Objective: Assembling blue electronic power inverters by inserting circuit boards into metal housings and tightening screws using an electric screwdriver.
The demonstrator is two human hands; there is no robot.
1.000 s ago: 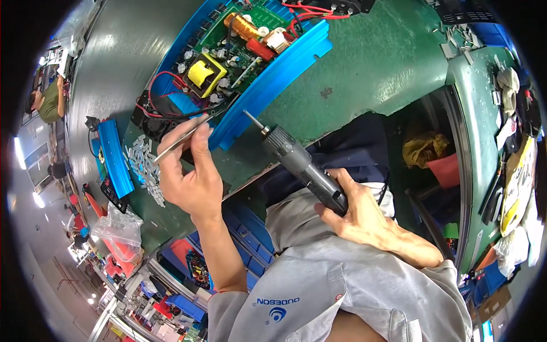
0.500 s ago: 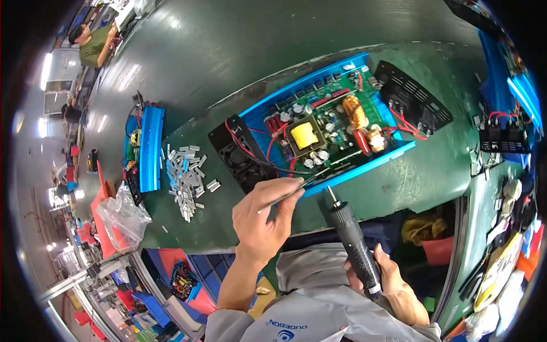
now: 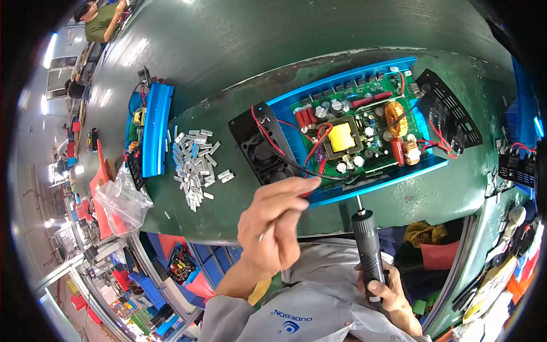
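An open blue metal case holds a green circuit board with a yellow transformer and a copper coil. A black fan panel is at its left end, a slotted black end panel at its right, both joined by wires. My left hand is closed in a pinch at the case's near left corner, beside the fan panel; thin metal tweezers run through its fingers, mostly hidden. My right hand grips a black electric screwdriver, its bit pointing up at the case's near wall.
Small silver metal pieces lie piled left of the fan panel. Beyond stands another blue case, with a clear plastic bag nearer me. Another black panel with red wires is at the right. A person sits far left.
The view has shifted, so the bench items appear displaced. My left hand has turned, hiding most of the tweezers. The screwdriver stands more upright, its bit closer to the case's near wall.
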